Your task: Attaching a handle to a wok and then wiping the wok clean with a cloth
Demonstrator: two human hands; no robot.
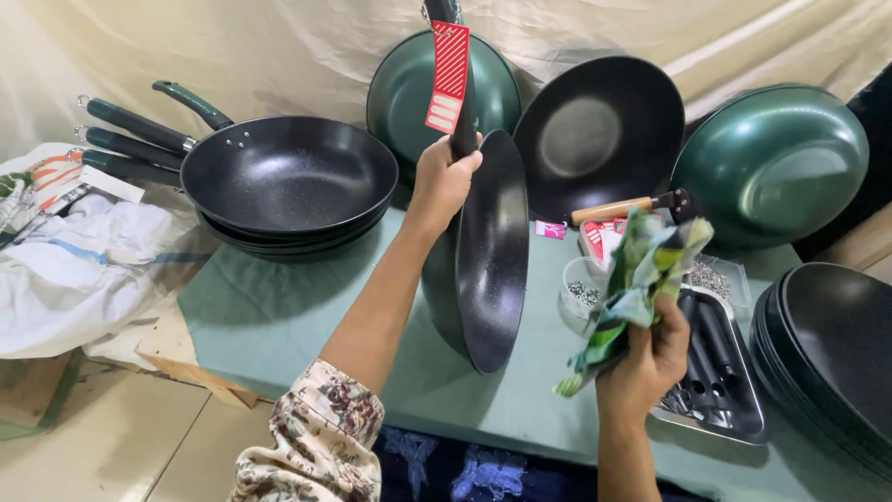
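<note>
Black nonstick wok point(492, 251) being held on edge above the green-covered bench point(269, 321).
Left hand point(444, 181) is clenching its grip around the wok's dark handle point(462, 112), where a red striped tag point(449, 76) is hanging; right hand point(650, 358) is grasping a crumpled green patterned cloth point(636, 279) just beside the wok. Stacked woks point(288, 177) are sitting at left, a metal tray point(734, 409) of handles at right.

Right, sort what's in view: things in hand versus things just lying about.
In hand:
- left hand gripping the handle of an upright pan with a red tag
- right hand clutching a crumpled cloth

Lying about:
- stacked pans
- leaning green pans
- metal tray of handles
- white sacks
</note>
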